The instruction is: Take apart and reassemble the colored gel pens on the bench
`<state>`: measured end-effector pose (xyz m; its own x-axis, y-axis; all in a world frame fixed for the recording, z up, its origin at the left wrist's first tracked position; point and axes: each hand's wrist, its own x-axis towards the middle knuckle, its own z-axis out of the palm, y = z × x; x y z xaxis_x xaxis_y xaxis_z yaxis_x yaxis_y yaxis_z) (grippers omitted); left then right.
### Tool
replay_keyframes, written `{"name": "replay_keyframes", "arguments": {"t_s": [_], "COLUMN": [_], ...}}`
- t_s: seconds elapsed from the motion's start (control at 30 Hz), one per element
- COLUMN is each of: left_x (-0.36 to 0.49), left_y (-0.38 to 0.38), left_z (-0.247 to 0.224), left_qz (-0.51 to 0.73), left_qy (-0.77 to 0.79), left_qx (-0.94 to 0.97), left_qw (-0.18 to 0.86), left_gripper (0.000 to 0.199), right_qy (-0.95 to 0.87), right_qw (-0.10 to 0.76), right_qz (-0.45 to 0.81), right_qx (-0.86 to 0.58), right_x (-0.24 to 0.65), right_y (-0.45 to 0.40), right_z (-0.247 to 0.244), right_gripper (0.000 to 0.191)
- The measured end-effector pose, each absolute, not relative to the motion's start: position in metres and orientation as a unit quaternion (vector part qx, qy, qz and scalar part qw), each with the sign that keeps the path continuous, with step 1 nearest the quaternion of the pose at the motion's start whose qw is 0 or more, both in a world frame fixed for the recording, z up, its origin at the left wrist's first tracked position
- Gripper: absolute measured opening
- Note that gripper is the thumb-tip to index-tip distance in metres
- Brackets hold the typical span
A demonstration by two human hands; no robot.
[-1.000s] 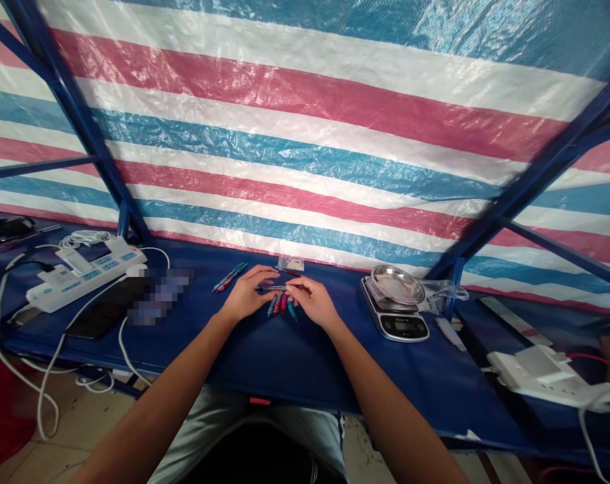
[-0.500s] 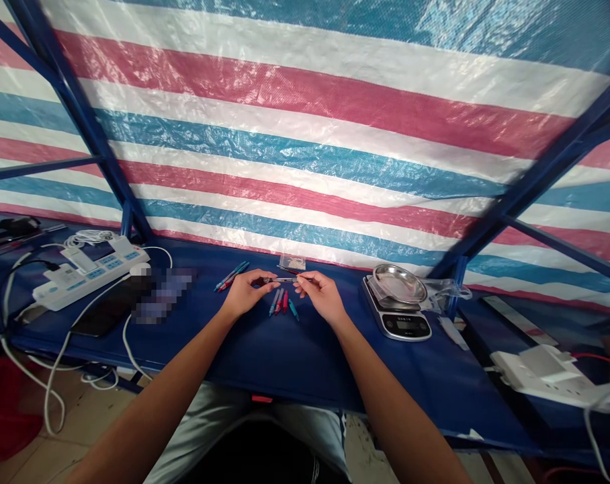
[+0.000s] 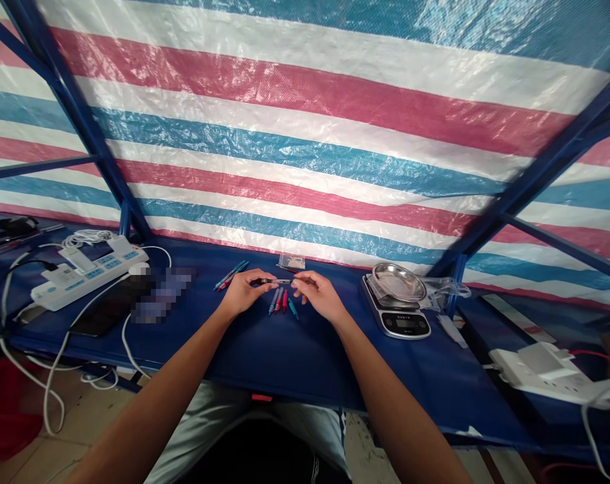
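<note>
Between my two hands a thin pen lies level above the blue table. My left hand pinches its left end, and my right hand has its fingertips closed on the right end. Just below the hands, several short pen parts in blue, grey, red and teal rest on the table. Left of my left hand is a small group of teal and red pens. A small clear bag with pale pieces sits behind the hands.
To the right stands a digital scale with a metal bowl and plastic wrap. On the left are a white power strip, cables and a dark phone. Another white power block is at far right. A striped tarp hangs behind.
The fingers of my right hand have shifted slightly at the pen's right end. Otherwise the hands and the things on the table look nearly the same.
</note>
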<state>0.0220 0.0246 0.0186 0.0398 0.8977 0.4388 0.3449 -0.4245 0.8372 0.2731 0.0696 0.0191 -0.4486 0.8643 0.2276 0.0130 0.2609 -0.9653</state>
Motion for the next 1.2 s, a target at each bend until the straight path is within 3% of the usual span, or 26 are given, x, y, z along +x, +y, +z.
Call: {"name": "replay_keyframes", "arguments": {"t_s": [0.13, 0.27, 0.47, 0.57, 0.73, 0.93, 1.1, 1.2], "left_x": [0.022, 0.021, 0.02, 0.019, 0.016, 0.009, 0.009, 0.011], "left_y": [0.024, 0.024, 0.025, 0.026, 0.03, 0.033, 0.032, 0.03], "left_z": [0.02, 0.019, 0.018, 0.017, 0.01, 0.008, 0.008, 0.008], "left_qz": [0.507, 0.506, 0.495, 0.492, 0.487, 0.484, 0.466, 0.429], "left_qy": [0.465, 0.468, 0.471, 0.478, 0.486, 0.556, 0.571, 0.572], "left_qx": [0.673, 0.671, 0.679, 0.68, 0.677, 0.643, 0.642, 0.664], "left_qw": [0.271, 0.273, 0.271, 0.259, 0.261, 0.206, 0.212, 0.219], "left_gripper": [0.031, 0.031, 0.029, 0.029, 0.031, 0.034, 0.034, 0.039], "right_qy": [-0.696, -0.697, -0.691, -0.692, -0.655, -0.621, -0.706, -0.724], "right_qw": [0.39, 0.39, 0.379, 0.395, 0.384, 0.474, 0.447, 0.436], "right_qz": [0.502, 0.507, 0.509, 0.505, 0.543, 0.431, 0.265, 0.232], "right_qx": [-0.334, -0.325, -0.347, -0.331, -0.359, -0.451, -0.481, -0.482], "right_x": [0.278, 0.282, 0.283, 0.284, 0.286, 0.296, 0.299, 0.299], "right_y": [0.068, 0.07, 0.073, 0.073, 0.078, 0.092, 0.09, 0.089], "right_z": [0.023, 0.024, 0.02, 0.021, 0.019, 0.015, 0.015, 0.015], "right_gripper": [0.033, 0.052, 0.037, 0.05, 0.04, 0.041, 0.025, 0.023]}}
